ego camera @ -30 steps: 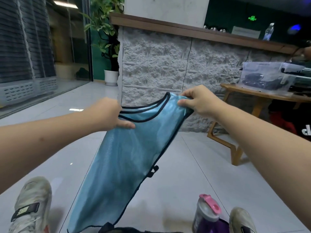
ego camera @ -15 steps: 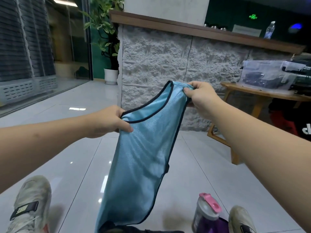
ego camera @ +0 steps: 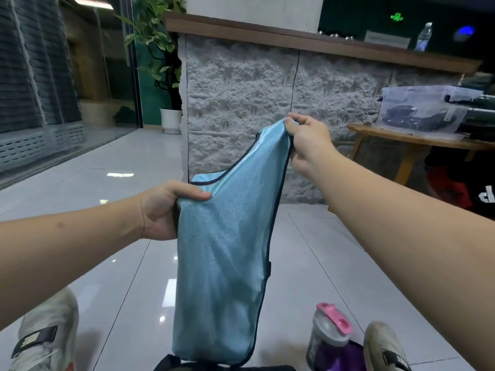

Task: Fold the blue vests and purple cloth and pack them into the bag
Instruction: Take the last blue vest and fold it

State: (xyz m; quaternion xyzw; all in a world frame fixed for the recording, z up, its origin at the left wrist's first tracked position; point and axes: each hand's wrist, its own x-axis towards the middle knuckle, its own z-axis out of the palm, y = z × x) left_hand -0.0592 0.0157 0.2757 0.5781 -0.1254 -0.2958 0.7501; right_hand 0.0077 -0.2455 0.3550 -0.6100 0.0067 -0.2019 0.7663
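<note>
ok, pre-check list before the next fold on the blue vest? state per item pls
1. Left hand grips the blue vest at its lower shoulder edge: ok.
2. Right hand pinches the raised shoulder strap: ok.
3. Vest hangs free, doubled lengthwise, edges roughly matched: ok.
4. Shoulders level: not ok, right one is held higher.
5. Floor below free for laying down: not ok, shaker bottle stands close beside the hem.
6. Bag open and ready: cannot tell, only a dark object shows at the bottom edge.
</note>
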